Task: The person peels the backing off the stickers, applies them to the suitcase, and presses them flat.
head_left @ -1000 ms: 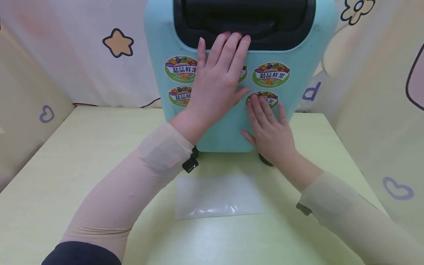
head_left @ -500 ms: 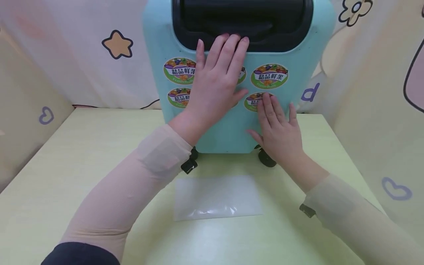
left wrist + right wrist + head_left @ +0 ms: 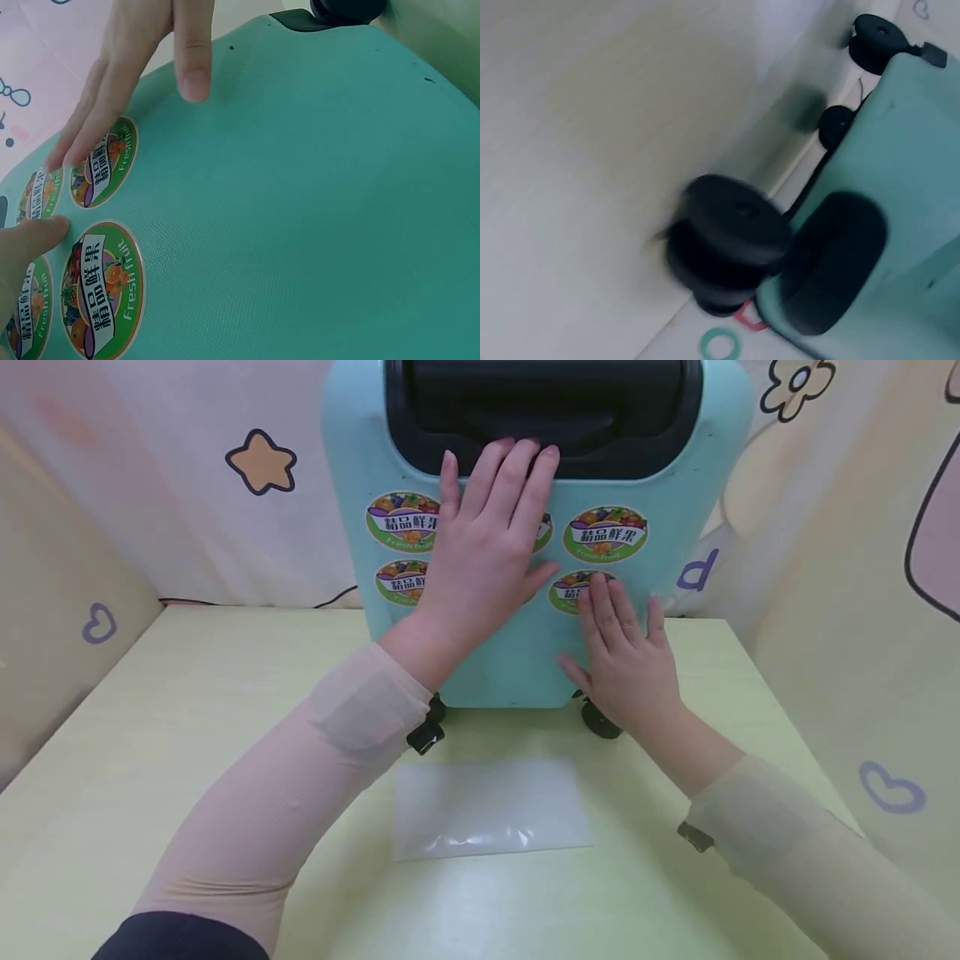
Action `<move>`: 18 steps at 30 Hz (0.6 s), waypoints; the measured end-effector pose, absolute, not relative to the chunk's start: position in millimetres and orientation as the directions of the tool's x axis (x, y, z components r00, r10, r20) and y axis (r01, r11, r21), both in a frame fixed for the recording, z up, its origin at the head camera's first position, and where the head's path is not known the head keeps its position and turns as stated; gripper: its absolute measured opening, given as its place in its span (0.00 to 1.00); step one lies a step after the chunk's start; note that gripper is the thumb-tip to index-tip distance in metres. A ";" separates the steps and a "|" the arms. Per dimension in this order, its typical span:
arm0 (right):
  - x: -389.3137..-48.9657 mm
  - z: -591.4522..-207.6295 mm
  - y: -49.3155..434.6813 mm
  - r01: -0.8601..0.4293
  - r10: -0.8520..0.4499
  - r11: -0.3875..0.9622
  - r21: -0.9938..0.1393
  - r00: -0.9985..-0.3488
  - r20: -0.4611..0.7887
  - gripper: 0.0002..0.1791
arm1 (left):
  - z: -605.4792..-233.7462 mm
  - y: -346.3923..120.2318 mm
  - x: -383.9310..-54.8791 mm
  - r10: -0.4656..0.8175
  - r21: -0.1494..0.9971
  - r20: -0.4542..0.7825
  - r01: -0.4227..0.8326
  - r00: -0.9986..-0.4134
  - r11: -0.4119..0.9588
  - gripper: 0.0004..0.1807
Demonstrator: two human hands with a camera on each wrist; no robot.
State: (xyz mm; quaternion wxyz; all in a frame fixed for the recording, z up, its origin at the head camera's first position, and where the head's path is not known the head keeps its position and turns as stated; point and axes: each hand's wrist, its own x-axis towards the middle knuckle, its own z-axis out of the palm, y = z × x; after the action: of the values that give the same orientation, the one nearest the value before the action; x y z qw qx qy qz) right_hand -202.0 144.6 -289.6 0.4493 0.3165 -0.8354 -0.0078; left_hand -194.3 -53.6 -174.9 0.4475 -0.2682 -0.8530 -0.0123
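Note:
A turquoise suitcase (image 3: 510,681) stands upright on the table, several oval fruit stickers on its front. My left hand (image 3: 483,543) lies flat against it, fingertips over the lower edge of the black handle recess (image 3: 622,464), and covers some of the stickers. Straight fingers of my right hand (image 3: 633,664) touch the lower right sticker (image 3: 566,593); its right part is hidden under them. Above that one, the upper right sticker (image 3: 605,535) is fully visible. In the left wrist view, a bottom-row sticker (image 3: 103,289) shows large beside my left thumb. The right wrist view shows no hand.
A blank, shiny sheet (image 3: 491,810) lies on the pale green table (image 3: 225,693) in front of the suitcase. Black caster wheels (image 3: 600,720) hold the suitcase up. Patterned curtains (image 3: 172,485) enclose the back and sides.
My right hand has shifted to the right across the lower right sticker, uncovering its left part and a caster wheel below. The left hand stays in place on the suitcase.

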 end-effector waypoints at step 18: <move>-209.6 -287.6 129.5 -0.492 -0.582 0.774 0.398 -0.308 0.752 0.37 | -175.0 -53.1 -193.8 0.442 -0.215 0.783 0.476 -0.438 0.853 0.37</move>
State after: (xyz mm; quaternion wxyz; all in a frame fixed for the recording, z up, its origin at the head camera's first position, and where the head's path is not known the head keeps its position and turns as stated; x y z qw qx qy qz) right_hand -209.6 129.5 -287.6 0.4851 0.3327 -0.8074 -0.0463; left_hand -193.8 -53.1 -175.0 0.4559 -0.2708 -0.8476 -0.0189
